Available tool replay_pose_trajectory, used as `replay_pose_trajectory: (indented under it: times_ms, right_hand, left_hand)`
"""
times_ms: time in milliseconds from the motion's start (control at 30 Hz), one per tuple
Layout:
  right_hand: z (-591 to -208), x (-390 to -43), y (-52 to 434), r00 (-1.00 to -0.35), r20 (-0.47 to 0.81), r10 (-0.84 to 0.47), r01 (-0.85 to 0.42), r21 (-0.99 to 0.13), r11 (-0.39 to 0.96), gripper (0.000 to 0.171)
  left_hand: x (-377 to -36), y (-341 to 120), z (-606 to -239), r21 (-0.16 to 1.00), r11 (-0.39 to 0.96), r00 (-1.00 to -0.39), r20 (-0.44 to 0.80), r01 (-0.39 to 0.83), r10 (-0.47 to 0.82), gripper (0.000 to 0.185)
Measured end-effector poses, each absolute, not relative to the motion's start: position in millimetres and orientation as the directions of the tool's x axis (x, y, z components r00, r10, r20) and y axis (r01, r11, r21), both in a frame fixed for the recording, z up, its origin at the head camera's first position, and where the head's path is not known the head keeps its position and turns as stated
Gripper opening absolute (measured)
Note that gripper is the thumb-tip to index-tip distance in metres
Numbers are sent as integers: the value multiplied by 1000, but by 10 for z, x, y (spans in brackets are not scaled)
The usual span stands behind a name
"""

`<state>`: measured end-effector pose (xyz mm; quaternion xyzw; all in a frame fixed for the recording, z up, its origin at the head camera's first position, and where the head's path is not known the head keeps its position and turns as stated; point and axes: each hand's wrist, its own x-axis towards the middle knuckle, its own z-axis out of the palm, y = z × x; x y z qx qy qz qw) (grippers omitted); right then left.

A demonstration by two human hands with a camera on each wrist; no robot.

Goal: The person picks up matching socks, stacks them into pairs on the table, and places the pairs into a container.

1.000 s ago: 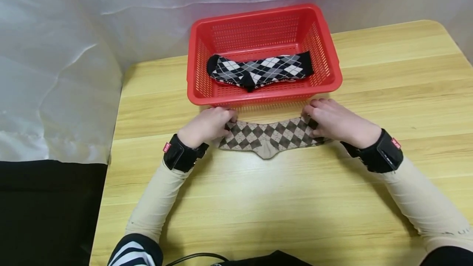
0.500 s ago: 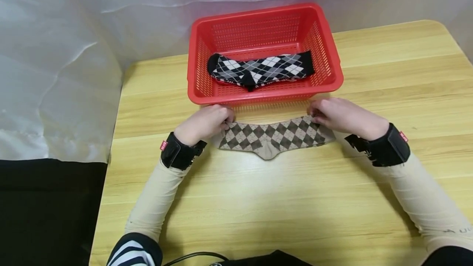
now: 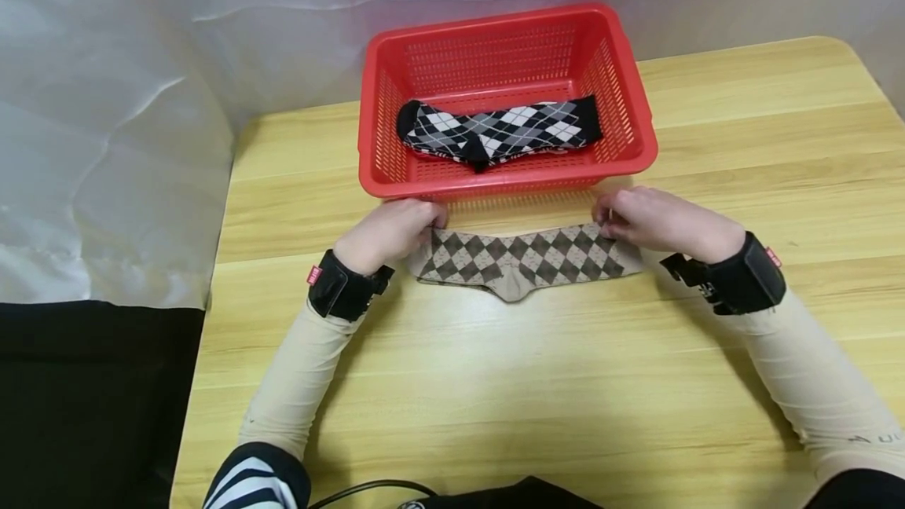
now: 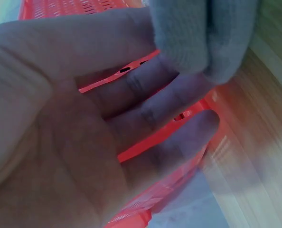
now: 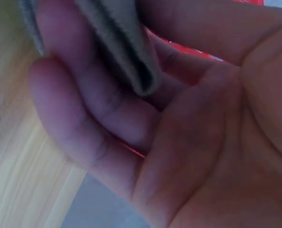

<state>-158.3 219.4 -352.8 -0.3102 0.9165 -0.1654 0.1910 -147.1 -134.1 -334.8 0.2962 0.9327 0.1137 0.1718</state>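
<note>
A pair of beige socks (image 3: 512, 261) with brown diamonds lies lengthwise across the table, one laid on the other, heel toward the person. My left hand (image 3: 391, 234) pinches the upper edge near the toe end; the left wrist view shows two rounded toes (image 4: 181, 35) by the thumb, the other fingers loosely bent behind. At the cuff end, my right hand (image 3: 661, 222) pinches the far edge between thumb and fingers. Its wrist view has the folded cuff (image 5: 126, 52) in front of the curled fingers.
Just beyond both hands stands a red plastic basket (image 3: 509, 183), with black, grey and white argyle socks (image 3: 502, 130) lying inside. The wooden table (image 3: 537, 383) runs up to a pale cloth backdrop (image 3: 297, 38). A black cable (image 3: 375, 484) lies at the near edge.
My right hand has slid outward to the right, baring the beige cuff end. The left hand has shifted slightly left and away from the person, and the toe end is a little raised.
</note>
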Motion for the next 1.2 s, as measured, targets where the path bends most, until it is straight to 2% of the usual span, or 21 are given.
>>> replay_pose_trajectory:
  times_ms: [167,267,367,467,600,667,967,1200]
  right_hand:
    - [-3480,-1522,2152,-765,-228,-602,-512,-352,784,17]
    - [-3425,-1435,2073,-782,-126,-611,-555,-307,773,21]
    - [-3423,-1330,1931,-759,-32,-651,-608,-323,725,18]
    - [-3487,-1228,1754,-708,9,-707,-652,-393,648,13]
    - [-3609,-1126,1583,-632,-4,-775,-702,-421,574,16]
    - [-3659,-1100,1543,-616,-16,-787,-712,-415,566,17]
    - [-3693,-1147,1592,-672,-113,-732,-633,-425,647,25]
    - [-3602,-1274,1753,-676,-254,-692,-544,-461,701,25]
  left_hand:
    - [-1432,-1229,-3321,267,773,-743,-225,576,631,15]
    - [-1377,-1090,-3320,263,717,-710,-138,646,690,17]
    - [-1303,-946,-3365,286,662,-672,-76,693,737,18]
    - [-1231,-830,-3437,290,632,-640,-78,719,764,22]
    - [-1170,-752,-3528,273,624,-618,-120,732,777,23]
    - [-1156,-739,-3560,275,635,-618,-154,722,771,24]
    - [-1198,-771,-3586,297,708,-647,-288,641,706,31]
    - [-1269,-860,-3544,252,798,-693,-397,548,602,38]
